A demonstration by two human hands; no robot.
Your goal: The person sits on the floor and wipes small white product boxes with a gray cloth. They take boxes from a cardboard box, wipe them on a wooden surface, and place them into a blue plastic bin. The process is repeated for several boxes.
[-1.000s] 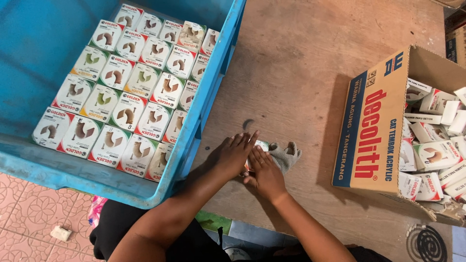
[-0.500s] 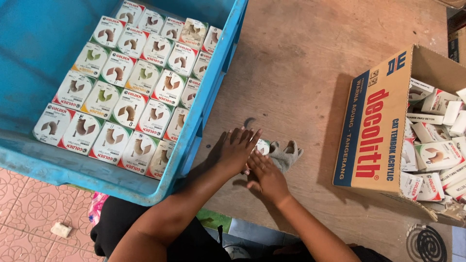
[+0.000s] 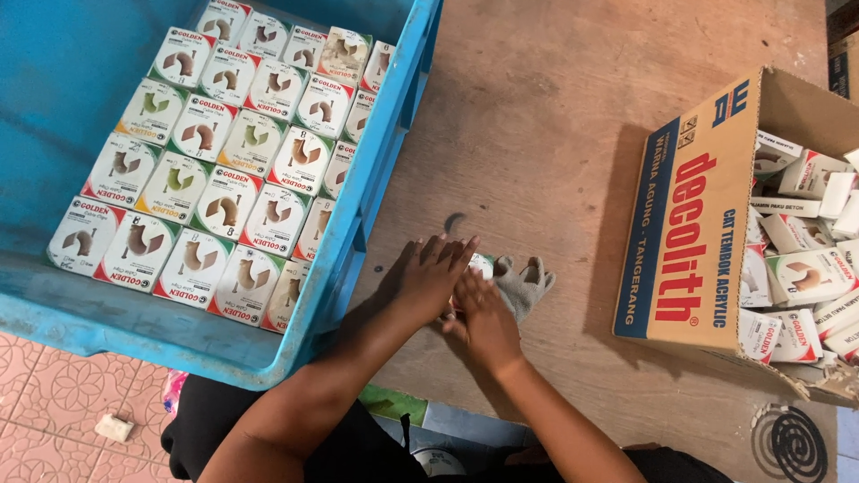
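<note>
My left hand (image 3: 432, 279) and my right hand (image 3: 484, 315) are pressed together over a small white box (image 3: 481, 265) on the brown floor (image 3: 546, 134), and only its top corner shows between the fingers. A grey cloth glove (image 3: 526, 282) lies just right of the hands, touching the box. To the left stands a blue plastic crate (image 3: 358, 206) with rows of small white boxes (image 3: 215, 170) packed flat inside.
A cardboard carton (image 3: 689, 224) at the right holds several loose small boxes (image 3: 805, 259). A dark coil (image 3: 799, 442) lies at the bottom right. Pink patterned tiles (image 3: 54, 420) with a small white scrap (image 3: 114, 427) show at the bottom left.
Both hands have stayed over the small box by the glove, shifting only slightly. The crate and carton have not moved.
</note>
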